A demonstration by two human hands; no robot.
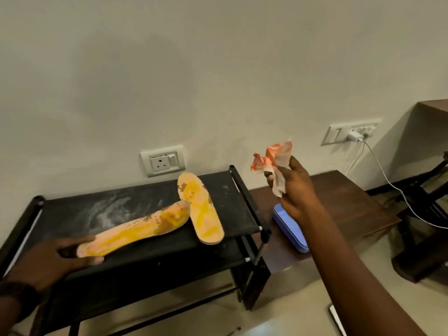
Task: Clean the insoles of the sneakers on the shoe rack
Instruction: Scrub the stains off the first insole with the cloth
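**Worn insole held at its near end, wipe raised off to the right**

The long orange-and-yellow foam insole (135, 229), its surface blotched brown, lies flat on the dusty black fabric top of the shoe rack (84, 209). The left hand (60, 255) holds its near end, thumb on top and fingers curled under the edge. From this grip the insole's long axis runs away and to the right. Its far tip touches the side of a second, matching orange foam insole (203, 214). That one lies crosswise beyond the tip, with one end toward the wall and the other at the rack's front edge.

The right hand (295, 190) is lifted well clear of the rack, to the right of and above both insoles. It pinches a crumpled white wipe stained orange (269, 161). The wipe touches neither insole.

Of the two, the second insole is nearer to the wipe, whereas the held one is already steadied. A cleaning stroke would probably bring the right hand down and leftward, then along the held insole's length toward the left-hand grip.

Below the right hand, a flat blue case (291, 229) rests on a low brown wooden platform (351, 202).
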